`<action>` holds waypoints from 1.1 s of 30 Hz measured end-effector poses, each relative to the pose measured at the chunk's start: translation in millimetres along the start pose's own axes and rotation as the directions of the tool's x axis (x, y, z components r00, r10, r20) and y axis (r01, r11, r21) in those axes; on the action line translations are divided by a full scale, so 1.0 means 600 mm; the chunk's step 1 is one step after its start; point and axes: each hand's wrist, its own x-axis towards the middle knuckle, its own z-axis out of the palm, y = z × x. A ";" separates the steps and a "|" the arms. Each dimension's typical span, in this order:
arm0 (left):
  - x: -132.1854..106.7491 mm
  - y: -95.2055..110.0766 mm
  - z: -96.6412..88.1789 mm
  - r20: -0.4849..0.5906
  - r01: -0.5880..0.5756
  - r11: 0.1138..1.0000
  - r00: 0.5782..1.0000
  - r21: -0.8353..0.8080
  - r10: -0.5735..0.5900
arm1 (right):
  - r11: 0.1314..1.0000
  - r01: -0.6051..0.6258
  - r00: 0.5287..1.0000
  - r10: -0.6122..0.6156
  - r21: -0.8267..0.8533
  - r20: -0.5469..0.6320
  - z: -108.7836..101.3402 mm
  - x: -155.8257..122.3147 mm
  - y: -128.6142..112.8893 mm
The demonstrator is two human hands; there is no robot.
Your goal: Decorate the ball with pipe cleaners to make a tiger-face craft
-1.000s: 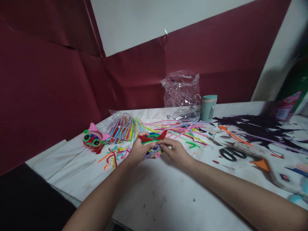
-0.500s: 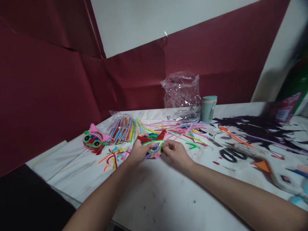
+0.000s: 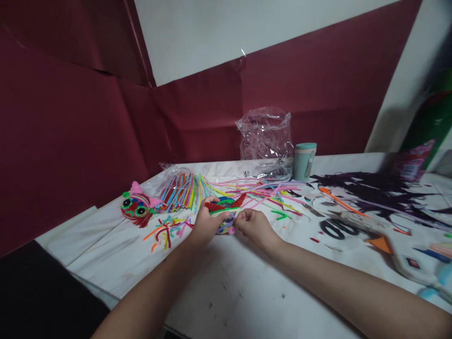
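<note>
A colourful pipe-cleaner craft piece (image 3: 226,204), with red points at its top and green, blue and pink parts, is held a little above the table. My left hand (image 3: 205,222) grips its left side, thumb across the front. At its right edge my right hand (image 3: 254,225) is closed in a pinch; a purple pipe cleaner (image 3: 229,220) runs across the piece to those fingertips. My fingers cover part of the craft. Short pipe-cleaner cuttings (image 3: 165,233) lie left of my left hand. Farther left is a finished-looking pipe-cleaner face (image 3: 136,207) with round eyes and pink ears.
Bundled pipe cleaners (image 3: 180,190) and loose long ones (image 3: 261,190) lie behind my hands. A clear plastic bag (image 3: 266,136) and a green cup (image 3: 305,162) stand at the back. To the right are a glue gun (image 3: 399,249), black scissors handles (image 3: 337,228) and dark purple strips (image 3: 370,188).
The craft piece has tipped slightly in my left hand, so its lower front shows less. My right hand has shifted slightly left, still pinching at its edge.
</note>
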 end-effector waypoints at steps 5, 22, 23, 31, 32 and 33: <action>0.000 0.005 -0.001 -0.020 -0.022 1.000 1.000 0.000 0.022 | 0.990 -0.067 0.995 0.056 0.120 0.088 0.006 -0.008 -0.008; -0.003 -0.003 0.003 -0.001 -0.002 1.000 1.000 0.013 0.003 | 0.982 0.151 0.988 -0.153 -0.115 -0.010 -0.005 0.006 -0.002; -0.003 -0.004 0.002 -0.009 -0.009 1.000 1.000 0.003 0.009 | 0.977 0.159 0.986 -0.164 -0.144 -0.022 -0.007 0.008 -0.001; 0.000 -0.007 -0.003 -0.036 -0.009 1.000 0.999 -0.007 0.009 | 0.850 0.391 0.919 -0.383 -0.354 0.094 -0.012 -0.003 0.005; 0.000 -0.006 -0.004 -0.021 0.013 1.000 1.000 -0.016 -0.013 | 0.798 0.454 0.888 -0.442 -0.397 0.127 -0.013 -0.005 0.005; 0.000 -0.004 -0.004 -0.007 0.032 0.999 0.999 -0.028 -0.032 | 0.750 0.501 0.861 -0.482 -0.432 0.161 -0.014 -0.006 0.005</action>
